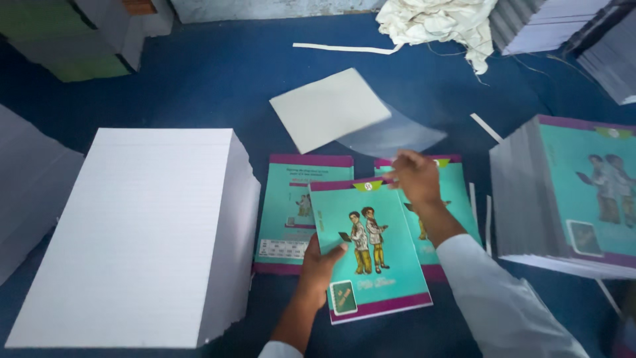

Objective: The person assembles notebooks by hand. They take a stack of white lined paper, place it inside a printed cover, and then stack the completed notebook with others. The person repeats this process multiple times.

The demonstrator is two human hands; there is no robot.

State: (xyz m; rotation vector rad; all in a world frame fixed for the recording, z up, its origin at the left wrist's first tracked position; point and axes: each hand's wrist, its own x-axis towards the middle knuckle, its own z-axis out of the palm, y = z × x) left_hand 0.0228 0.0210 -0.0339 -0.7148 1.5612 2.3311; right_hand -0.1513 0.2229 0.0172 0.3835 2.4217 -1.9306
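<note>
Tall stack of white ruled paper sheets at left; crumpled cream cloth on blue floor.

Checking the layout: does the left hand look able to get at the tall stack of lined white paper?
Probably yes: the left hand holds the teal cover beside the lined paper stack, nothing between.

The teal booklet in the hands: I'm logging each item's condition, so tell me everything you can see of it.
The teal booklet is a thin, glossy-looking paper cover with purple bands along top and bottom, two drawn figures at its middle and a small green emblem at the lower left. It lies flat, slightly rotated, over an open cover on the blue surface. The left hand grips its left edge; the right hand touches its top right corner.
</note>
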